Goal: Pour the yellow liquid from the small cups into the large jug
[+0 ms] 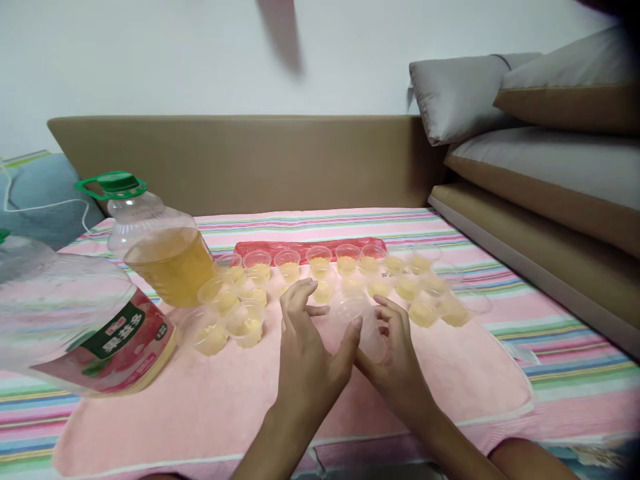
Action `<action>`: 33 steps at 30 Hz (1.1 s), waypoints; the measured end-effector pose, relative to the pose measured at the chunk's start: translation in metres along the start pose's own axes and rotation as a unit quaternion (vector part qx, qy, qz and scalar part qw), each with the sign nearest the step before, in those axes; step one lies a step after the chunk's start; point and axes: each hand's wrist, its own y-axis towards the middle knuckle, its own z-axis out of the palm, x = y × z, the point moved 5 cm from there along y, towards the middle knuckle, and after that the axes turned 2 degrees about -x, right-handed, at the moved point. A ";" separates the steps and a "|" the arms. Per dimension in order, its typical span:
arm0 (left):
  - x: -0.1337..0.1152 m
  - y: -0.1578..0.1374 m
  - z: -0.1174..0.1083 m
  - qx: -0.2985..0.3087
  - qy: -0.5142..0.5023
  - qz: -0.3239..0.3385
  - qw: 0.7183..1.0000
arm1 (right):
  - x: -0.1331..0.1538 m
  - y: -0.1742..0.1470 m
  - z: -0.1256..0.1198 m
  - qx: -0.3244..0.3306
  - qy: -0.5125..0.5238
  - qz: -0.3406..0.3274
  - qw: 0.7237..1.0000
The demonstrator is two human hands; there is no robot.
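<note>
Clear plastic cups (pixel 371 333), apparently nested in a stack, are tilted between my two hands above the pink mat. My right hand (pixel 400 360) is closed round their right side. With thumb and index finger, my left hand (pixel 313 347) grips the cups near the rim; its other fingers are bent and stand off. How many cups are nested is too blurred to tell. Beyond my hands, several cups of pale yellow liquid stand in rows, among them a front-left cup (pixel 246 325) and a right-hand cup (pixel 424 312).
At left stand a large labelled bottle (pixel 125 347) and a green-capped bottle (pixel 170 260) of yellow liquid. A red plastic packet (pixel 310 248) lies behind the cups. The pink mat (pixel 200 413) covers a striped sheet (pixel 560 347). Stacked cushions (pixel 550 160) border the right.
</note>
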 end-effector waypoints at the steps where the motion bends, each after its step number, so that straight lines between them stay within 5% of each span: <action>1: 0.000 0.000 0.000 -0.001 0.000 0.002 1.000 | 0.000 0.000 0.000 -0.002 -0.003 -0.002 1.000; 20: -0.003 0.000 0.002 -0.024 -0.020 0.023 0.999 | 0.003 0.001 -0.003 -0.007 -0.027 -0.033 0.999; 33: 0.003 0.001 0.000 -0.019 -0.062 -0.073 0.995 | 0.002 -0.001 -0.001 -0.013 -0.030 -0.050 0.998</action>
